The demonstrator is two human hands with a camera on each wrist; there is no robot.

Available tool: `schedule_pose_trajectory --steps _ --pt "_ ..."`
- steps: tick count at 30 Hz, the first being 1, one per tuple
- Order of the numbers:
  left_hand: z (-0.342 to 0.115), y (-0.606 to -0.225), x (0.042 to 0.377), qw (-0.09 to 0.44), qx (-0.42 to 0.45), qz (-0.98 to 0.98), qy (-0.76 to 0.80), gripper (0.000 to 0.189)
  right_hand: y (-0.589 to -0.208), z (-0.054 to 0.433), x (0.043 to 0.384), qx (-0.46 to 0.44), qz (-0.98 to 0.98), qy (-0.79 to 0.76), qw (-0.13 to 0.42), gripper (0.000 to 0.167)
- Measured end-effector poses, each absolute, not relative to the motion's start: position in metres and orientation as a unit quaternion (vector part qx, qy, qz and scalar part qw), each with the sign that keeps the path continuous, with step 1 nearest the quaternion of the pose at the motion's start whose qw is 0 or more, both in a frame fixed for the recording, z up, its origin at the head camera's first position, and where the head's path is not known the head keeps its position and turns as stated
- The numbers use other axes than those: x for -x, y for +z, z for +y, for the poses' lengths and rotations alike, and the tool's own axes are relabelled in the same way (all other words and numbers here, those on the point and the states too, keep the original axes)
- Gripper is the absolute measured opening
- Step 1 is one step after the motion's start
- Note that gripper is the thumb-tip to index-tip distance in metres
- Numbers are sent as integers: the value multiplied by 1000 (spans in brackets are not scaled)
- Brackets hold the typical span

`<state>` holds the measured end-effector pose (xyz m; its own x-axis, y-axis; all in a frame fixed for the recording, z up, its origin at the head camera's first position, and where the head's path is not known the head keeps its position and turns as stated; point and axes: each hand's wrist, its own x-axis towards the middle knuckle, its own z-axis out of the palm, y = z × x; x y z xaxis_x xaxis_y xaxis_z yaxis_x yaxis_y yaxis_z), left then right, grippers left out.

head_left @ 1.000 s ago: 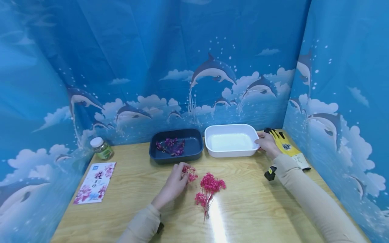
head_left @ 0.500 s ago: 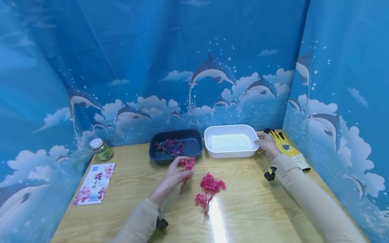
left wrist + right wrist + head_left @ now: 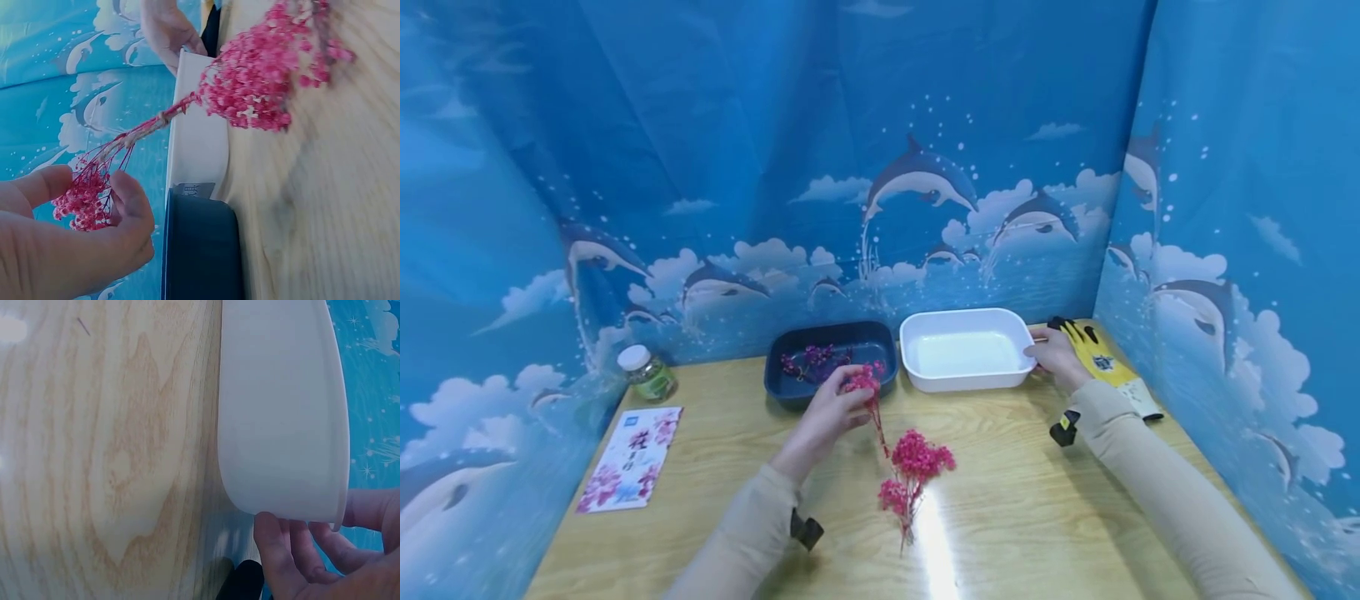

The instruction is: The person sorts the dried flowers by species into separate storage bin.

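Note:
In the head view my left hand (image 3: 829, 410) pinches a sprig of pink dried flowers (image 3: 867, 382) by its blossom end, in front of the dark blue dish (image 3: 778, 398). Its thin stem hangs towards a pink flower bunch (image 3: 919, 458) lying on the table. The left wrist view shows thumb and finger on the small blossoms (image 3: 87, 199). My right hand (image 3: 1058, 358) grips the right end of a white rectangular dish (image 3: 970, 382); in the right wrist view its thumb lies at the rim and the other fingers touch the end wall. Purple flower sprigs (image 3: 816, 358) lie inside the dark dish.
A yellow and black work glove (image 3: 1105, 362) lies right of the white dish. On the left stand a lidded jar (image 3: 649, 375) and, nearer, a flat flower-printed packet (image 3: 632, 458). A blue dolphin-print curtain (image 3: 760, 167) closes off the back and sides.
My left hand has lifted the pink sprig from the table and moved it up towards the dark dish. The right hand keeps its grip on the white dish.

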<state>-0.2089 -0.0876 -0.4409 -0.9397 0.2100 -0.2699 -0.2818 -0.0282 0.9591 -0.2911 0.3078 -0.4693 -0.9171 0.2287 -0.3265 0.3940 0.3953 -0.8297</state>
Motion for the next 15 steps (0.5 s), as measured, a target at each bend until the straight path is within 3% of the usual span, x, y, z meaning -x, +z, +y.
schedule_pose_trajectory --steps 8,15 --pt "-83 -432 227 198 38 571 796 55 -466 306 289 -185 827 -525 83 53" --pt "-68 -424 247 184 52 489 851 41 -468 305 290 -190 823 -529 83 53"
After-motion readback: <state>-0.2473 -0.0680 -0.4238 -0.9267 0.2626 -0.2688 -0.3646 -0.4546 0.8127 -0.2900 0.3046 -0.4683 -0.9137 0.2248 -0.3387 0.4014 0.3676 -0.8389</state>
